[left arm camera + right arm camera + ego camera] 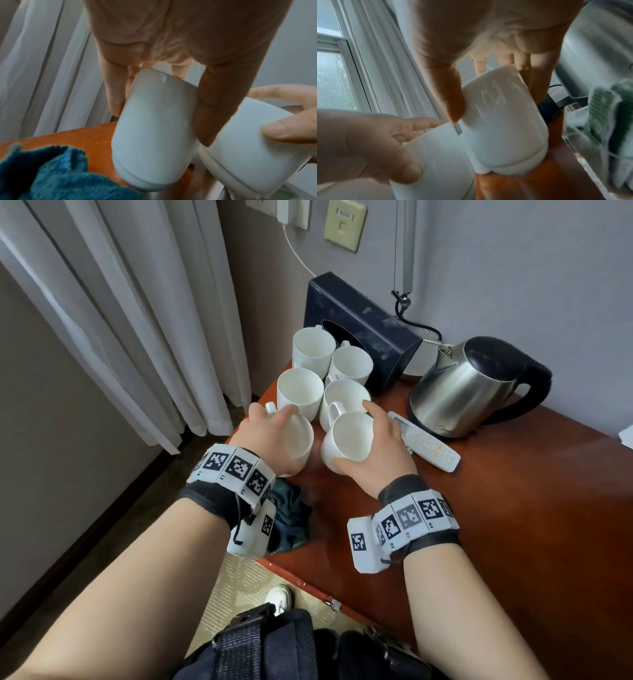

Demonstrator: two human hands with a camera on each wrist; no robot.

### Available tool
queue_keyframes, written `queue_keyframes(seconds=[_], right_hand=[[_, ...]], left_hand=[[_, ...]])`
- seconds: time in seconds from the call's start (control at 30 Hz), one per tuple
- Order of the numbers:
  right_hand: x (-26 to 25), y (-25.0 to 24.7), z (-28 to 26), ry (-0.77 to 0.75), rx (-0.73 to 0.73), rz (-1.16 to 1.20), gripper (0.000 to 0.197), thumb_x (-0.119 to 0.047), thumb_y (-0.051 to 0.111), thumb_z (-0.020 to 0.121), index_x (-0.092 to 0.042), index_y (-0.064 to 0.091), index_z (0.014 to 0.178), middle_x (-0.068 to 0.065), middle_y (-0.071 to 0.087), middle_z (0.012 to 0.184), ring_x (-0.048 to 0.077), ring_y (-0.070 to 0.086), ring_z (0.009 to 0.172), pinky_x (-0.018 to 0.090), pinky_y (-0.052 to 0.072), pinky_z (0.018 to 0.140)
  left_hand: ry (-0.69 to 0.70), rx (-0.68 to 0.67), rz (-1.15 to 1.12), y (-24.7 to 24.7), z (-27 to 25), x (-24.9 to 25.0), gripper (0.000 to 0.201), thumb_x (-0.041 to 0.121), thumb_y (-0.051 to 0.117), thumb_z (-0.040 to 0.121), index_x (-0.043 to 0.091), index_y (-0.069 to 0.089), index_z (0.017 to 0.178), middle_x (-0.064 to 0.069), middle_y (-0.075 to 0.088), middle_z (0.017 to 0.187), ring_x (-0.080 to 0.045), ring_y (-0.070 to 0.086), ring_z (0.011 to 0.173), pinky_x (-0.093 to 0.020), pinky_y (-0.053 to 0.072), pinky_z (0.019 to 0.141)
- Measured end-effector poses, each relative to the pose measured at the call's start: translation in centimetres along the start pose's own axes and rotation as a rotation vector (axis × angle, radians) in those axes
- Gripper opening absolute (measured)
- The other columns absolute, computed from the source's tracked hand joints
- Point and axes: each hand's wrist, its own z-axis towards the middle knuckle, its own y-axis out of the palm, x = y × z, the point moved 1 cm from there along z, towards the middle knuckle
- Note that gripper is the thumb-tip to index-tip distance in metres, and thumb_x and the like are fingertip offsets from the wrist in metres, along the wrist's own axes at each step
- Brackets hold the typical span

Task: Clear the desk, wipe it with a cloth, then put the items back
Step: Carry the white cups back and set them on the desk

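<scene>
My left hand point(270, 424) grips a white mug point(298, 444) from above, thumb on one side and fingers on the other point(154, 128). My right hand point(382, 448) grips a second white mug point(349, 440) the same way point(501, 121). Both mugs are tilted, side by side and nearly touching, low over the front left of the reddish wooden desk point(513, 525). Several more white mugs point(313, 350) stand grouped just behind them. A crumpled teal cloth point(291, 518) lies at the desk's left edge, below my left wrist point(60, 173).
A steel kettle point(469, 385) stands at the back right, a dark tissue box point(359, 326) behind the mugs, and a white remote point(424, 441) beside my right hand. Green tea packets in a clear holder point(607, 115) sit close on the right. Curtains point(120, 302) hang to the left.
</scene>
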Motion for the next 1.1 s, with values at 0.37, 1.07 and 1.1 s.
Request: queue_keyframes(seconds=[0.37, 1.07, 1.1], right_hand=[[4.3, -8.4, -6.2, 0.037, 0.175, 0.060, 0.095, -0.032, 0.078, 0.067, -0.033, 0.021, 0.143, 0.000, 0.029, 0.145, 0.024, 0.042, 0.126, 0.032, 0.037, 0.098], [27.9, -28.9, -25.2, 0.356, 0.431, -0.012, 0.093, -0.034, 0.076, 0.072, -0.029, 0.019, 0.146, 0.002, 0.027, 0.146, 0.027, 0.043, 0.127, 0.037, 0.040, 0.100], [28.7, -29.4, -25.5, 0.373, 0.436, -0.001, 0.094, -0.034, 0.076, 0.072, -0.030, 0.019, 0.146, 0.001, 0.026, 0.147, 0.027, 0.043, 0.127, 0.038, 0.041, 0.100]], left_hand=[[0.123, 0.096, -0.025, -0.3, -5.4, 8.4, 0.081, 0.034, 0.075, 0.070, 0.039, 0.030, 0.137, -0.009, 0.034, 0.124, -0.032, 0.044, 0.114, -0.038, 0.043, 0.089], [0.578, -0.027, 0.102, 13.6, -18.7, 37.7, 0.083, 0.025, 0.076, 0.068, 0.035, 0.031, 0.137, -0.006, 0.033, 0.125, -0.027, 0.040, 0.118, -0.040, 0.049, 0.090], [0.598, -0.035, 0.112, 13.9, -18.8, 38.8, 0.084, 0.026, 0.076, 0.068, 0.035, 0.030, 0.137, -0.005, 0.033, 0.125, -0.027, 0.040, 0.119, -0.040, 0.049, 0.090]])
